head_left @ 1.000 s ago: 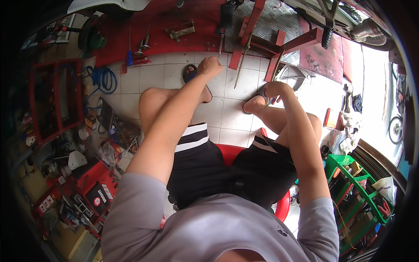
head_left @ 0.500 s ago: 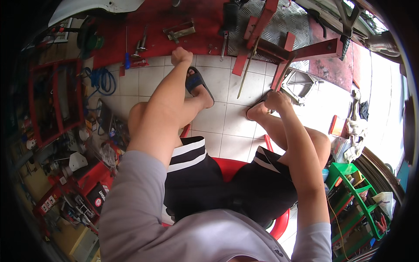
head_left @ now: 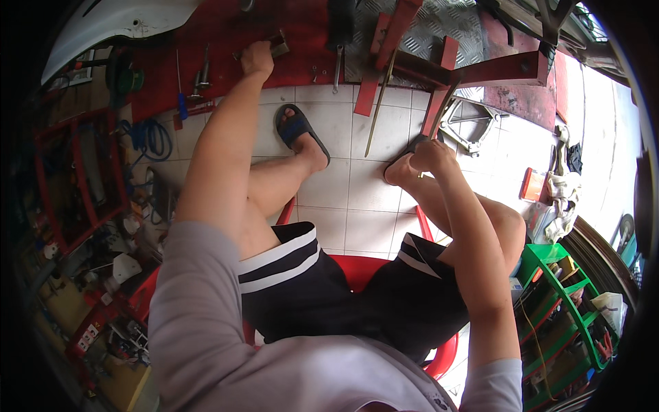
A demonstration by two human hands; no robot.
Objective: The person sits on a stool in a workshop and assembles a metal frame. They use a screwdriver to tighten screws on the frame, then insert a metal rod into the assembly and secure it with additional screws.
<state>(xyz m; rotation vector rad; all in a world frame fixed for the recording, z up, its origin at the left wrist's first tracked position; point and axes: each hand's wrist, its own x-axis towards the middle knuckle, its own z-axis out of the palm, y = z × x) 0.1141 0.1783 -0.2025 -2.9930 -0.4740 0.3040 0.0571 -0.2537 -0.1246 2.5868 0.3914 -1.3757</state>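
My left hand (head_left: 257, 59) reaches down over a metal bracket (head_left: 279, 43) lying on the red platform, and covers part of it. The fingers are curled down behind the back of the hand, so their grip is hidden. My right hand (head_left: 434, 156) is closed above my right foot, close to the lower end of a red steel stand (head_left: 439, 103). Whatever it may hold does not show. A triangular grey metal frame (head_left: 472, 141) lies on the tiles just beyond that hand.
On the red platform (head_left: 288, 72) lie a blue-handled screwdriver (head_left: 182, 103), a wrench (head_left: 338, 69) and small bolts (head_left: 316, 72). A thin rod (head_left: 371, 134) slants down by the stand. A blue hose (head_left: 149, 141) is coiled at left; a green rack (head_left: 566, 292) stands at right.
My left hand has moved forward from the platform's edge onto the metal bracket. My right hand has stayed nearly in place. The view has shifted slightly.
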